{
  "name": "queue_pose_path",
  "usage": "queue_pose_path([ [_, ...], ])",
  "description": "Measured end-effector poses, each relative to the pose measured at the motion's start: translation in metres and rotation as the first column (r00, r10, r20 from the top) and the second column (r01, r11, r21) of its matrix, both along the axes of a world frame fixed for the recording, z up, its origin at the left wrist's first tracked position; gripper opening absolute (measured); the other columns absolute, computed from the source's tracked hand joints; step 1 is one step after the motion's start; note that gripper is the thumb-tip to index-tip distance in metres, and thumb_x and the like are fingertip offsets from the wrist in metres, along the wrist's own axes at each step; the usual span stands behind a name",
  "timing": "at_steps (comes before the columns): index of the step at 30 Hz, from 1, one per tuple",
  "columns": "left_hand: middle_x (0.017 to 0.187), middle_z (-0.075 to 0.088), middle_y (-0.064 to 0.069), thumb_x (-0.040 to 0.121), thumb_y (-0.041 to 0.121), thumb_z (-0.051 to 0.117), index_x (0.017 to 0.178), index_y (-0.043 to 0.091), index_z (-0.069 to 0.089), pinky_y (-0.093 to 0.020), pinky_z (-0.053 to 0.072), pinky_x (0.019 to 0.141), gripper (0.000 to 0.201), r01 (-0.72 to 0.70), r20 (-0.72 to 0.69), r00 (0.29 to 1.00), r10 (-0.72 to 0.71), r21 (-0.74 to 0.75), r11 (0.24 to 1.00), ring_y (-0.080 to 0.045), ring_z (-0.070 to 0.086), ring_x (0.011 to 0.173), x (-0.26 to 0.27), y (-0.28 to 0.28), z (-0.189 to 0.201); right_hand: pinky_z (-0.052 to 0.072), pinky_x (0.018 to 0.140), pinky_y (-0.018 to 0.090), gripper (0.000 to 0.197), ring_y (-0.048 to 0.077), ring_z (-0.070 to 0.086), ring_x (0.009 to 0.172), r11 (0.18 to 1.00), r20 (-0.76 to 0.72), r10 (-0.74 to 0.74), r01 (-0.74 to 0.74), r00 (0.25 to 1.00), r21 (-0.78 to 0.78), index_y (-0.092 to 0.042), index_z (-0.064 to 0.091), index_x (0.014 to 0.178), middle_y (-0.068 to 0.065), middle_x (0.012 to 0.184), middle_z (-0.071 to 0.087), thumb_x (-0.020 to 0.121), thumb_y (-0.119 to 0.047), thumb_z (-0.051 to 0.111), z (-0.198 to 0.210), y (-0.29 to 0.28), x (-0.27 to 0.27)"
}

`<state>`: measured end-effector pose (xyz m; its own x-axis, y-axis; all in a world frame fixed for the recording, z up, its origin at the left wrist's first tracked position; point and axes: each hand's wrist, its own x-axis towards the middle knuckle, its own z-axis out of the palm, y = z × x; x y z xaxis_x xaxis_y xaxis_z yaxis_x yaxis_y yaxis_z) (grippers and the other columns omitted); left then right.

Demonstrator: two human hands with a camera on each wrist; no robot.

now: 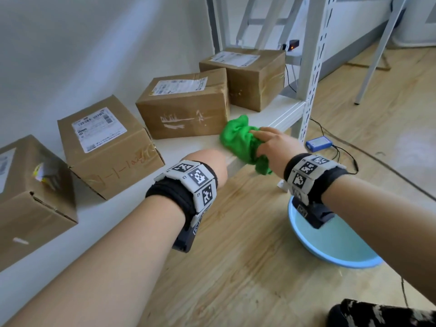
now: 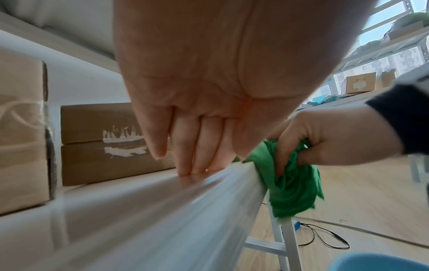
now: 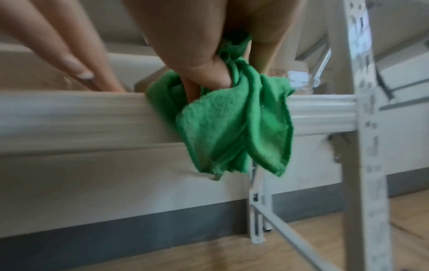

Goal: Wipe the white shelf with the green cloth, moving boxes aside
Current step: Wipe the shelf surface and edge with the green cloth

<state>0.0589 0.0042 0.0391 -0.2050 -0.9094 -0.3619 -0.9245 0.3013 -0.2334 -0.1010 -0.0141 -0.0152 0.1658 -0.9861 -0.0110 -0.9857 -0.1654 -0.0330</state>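
1. Head view alone: four cardboard boxes (image 1: 181, 103) along the white shelf (image 1: 271, 114).
2. Left wrist view: left hand (image 2: 197, 73), fingers straight, tips on shelf's front edge.
3. Right hand (image 1: 274, 147) grip: fingers curled round green cloth (image 1: 240, 140), draped over shelf's front edge.

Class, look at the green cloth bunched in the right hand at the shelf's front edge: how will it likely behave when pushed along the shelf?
The green cloth is probably floppy: it folds over the white shelf edge and hangs. It looks light and soft, crumpling where the right hand grips it. Its towelling surface likely drags rather than slips.
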Motion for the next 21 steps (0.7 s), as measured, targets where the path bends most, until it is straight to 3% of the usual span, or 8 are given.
queue_pose_path([
  [3,0.074,0.048,-0.006,0.091,0.002,0.038,0.107,0.006,0.063,-0.033,0.043,0.074,0.029,-0.003,0.000,1.000,0.003,0.018,1.000,-0.028,0.050,0.083,0.004,-0.001,-0.001,0.038,0.111,0.043,0.055,0.025,0.028,0.141,0.970,-0.006,-0.240,0.240,0.971,0.045,-0.025,0.046,0.139,0.000,0.154,0.025,0.087,-0.014,0.059,0.008,-0.018,-0.025],
  [5,0.067,0.043,-0.003,0.091,0.002,0.038,0.095,0.009,0.060,-0.031,0.041,0.071,0.023,0.002,0.000,1.000,-0.002,0.005,1.000,-0.027,0.050,0.081,0.005,-0.002,-0.002,0.044,0.104,0.046,0.052,0.027,0.033,0.138,0.963,-0.015,-0.266,0.266,0.964,0.035,-0.021,0.046,0.139,0.001,0.151,0.030,0.088,-0.013,0.052,0.008,-0.019,-0.022],
  [8,0.071,0.047,-0.006,0.091,0.004,0.039,0.088,0.009,0.056,-0.032,0.041,0.071,0.018,0.006,-0.027,1.000,-0.006,-0.024,1.000,-0.028,0.050,0.081,0.006,-0.004,-0.001,0.048,0.101,0.042,0.037,0.026,0.025,0.140,0.994,-0.075,-0.105,0.102,0.992,-0.041,-0.021,0.063,0.122,-0.001,0.149,0.032,0.089,-0.011,0.051,0.006,0.000,0.005],
  [12,0.095,0.057,-0.012,0.092,0.008,0.040,0.108,0.006,0.064,-0.036,0.047,0.082,0.029,0.027,-0.070,0.997,-0.028,-0.014,1.000,-0.031,0.056,0.092,0.007,-0.003,-0.001,0.047,0.101,0.038,0.038,0.029,0.029,0.139,0.968,-0.025,0.208,-0.210,0.978,-0.141,-0.019,0.069,0.114,0.004,0.148,0.039,0.085,-0.004,0.048,-0.008,0.028,0.030],
  [14,0.100,0.059,-0.013,0.092,0.007,0.039,0.111,0.005,0.063,-0.037,0.048,0.086,0.031,0.034,-0.074,0.997,-0.035,-0.013,0.999,-0.032,0.059,0.100,0.010,-0.003,-0.002,0.049,0.098,0.038,0.037,0.029,0.033,0.139,0.955,0.004,0.258,-0.254,0.966,-0.156,-0.018,0.071,0.111,0.004,0.146,0.044,0.083,-0.002,0.053,-0.008,0.027,0.028],
  [16,0.092,0.054,-0.011,0.091,0.005,0.039,0.109,0.004,0.062,-0.036,0.047,0.080,0.029,0.031,-0.089,0.995,-0.032,-0.015,0.999,-0.031,0.055,0.090,0.014,-0.003,-0.004,0.049,0.097,0.037,0.036,0.023,0.031,0.140,0.981,-0.068,0.143,-0.150,0.987,-0.119,-0.023,0.067,0.117,-0.003,0.148,0.040,0.085,-0.010,0.057,-0.004,0.014,0.009],
  [19,0.090,0.053,-0.009,0.090,0.002,0.037,0.109,0.003,0.061,-0.032,0.041,0.071,0.030,0.035,-0.084,0.996,-0.035,-0.005,0.999,-0.028,0.050,0.083,0.018,-0.003,-0.007,0.050,0.095,0.040,0.037,0.023,0.038,0.133,0.988,-0.143,-0.150,0.142,0.978,-0.065,-0.022,0.060,0.124,-0.001,0.138,0.043,0.088,-0.015,0.055,0.009,-0.009,-0.028],
  [21,0.091,0.053,-0.009,0.090,0.002,0.036,0.112,0.004,0.061,-0.031,0.040,0.071,0.033,0.043,-0.075,0.996,-0.043,-0.008,0.999,-0.028,0.050,0.084,0.018,-0.004,-0.008,0.048,0.097,0.038,0.036,0.023,0.039,0.131,0.987,-0.191,-0.158,0.148,0.969,-0.068,-0.019,0.061,0.124,0.001,0.132,0.047,0.089,-0.013,0.052,0.015,-0.012,-0.030],
])
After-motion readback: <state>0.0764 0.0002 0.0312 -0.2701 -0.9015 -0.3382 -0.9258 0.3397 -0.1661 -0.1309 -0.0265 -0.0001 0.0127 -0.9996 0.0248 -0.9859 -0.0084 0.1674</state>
